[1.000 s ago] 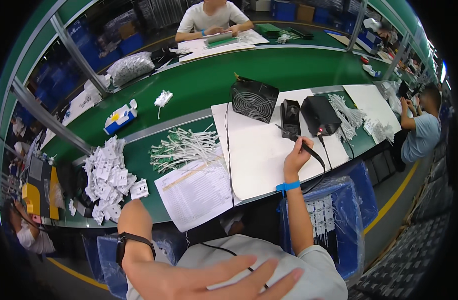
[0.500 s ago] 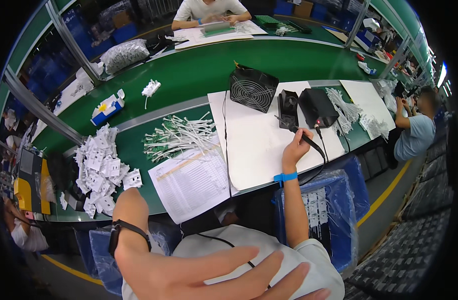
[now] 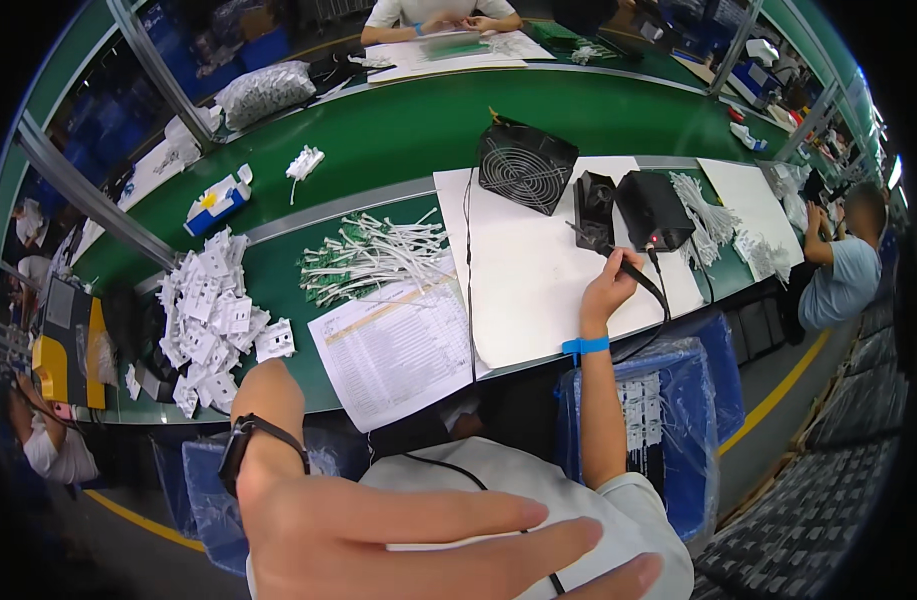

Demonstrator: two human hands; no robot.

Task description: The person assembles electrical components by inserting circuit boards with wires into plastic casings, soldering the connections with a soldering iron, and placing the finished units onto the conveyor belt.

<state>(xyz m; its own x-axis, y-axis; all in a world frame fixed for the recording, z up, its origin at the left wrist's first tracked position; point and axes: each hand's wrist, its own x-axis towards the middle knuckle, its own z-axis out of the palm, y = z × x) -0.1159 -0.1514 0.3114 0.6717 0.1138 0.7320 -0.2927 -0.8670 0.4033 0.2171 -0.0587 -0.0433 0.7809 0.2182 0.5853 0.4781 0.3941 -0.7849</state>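
Close to the camera, my left hand [image 3: 408,535] is raised in front of my body with its fingers spread, holding nothing. A dark watch is on that wrist. Over the white board [image 3: 533,310], my right hand [image 3: 607,292] grips a black soldering iron [image 3: 602,245], its cable trailing off behind. The iron's front end is over the black iron stand [image 3: 592,205]; whether it touches cannot be told. Beside the stand is a black soldering station [image 3: 654,208] with a red light. A blue strap [image 3: 585,346] circles my right wrist.
White plastic housings [image 3: 203,330] are heaped on the left. Green boards with white wires [image 3: 368,255] lie next to a printed sheet [image 3: 393,345]. A black fan [image 3: 526,165] stands behind. Blue lined bins [image 3: 693,420] sit below the table edge. Co-workers sit opposite and at right.
The whole view has shifted, so the table appears slightly farther right and a bit higher. My right hand keeps its grip on the soldering iron by the stand; my left hand stays raised, fingers spread.
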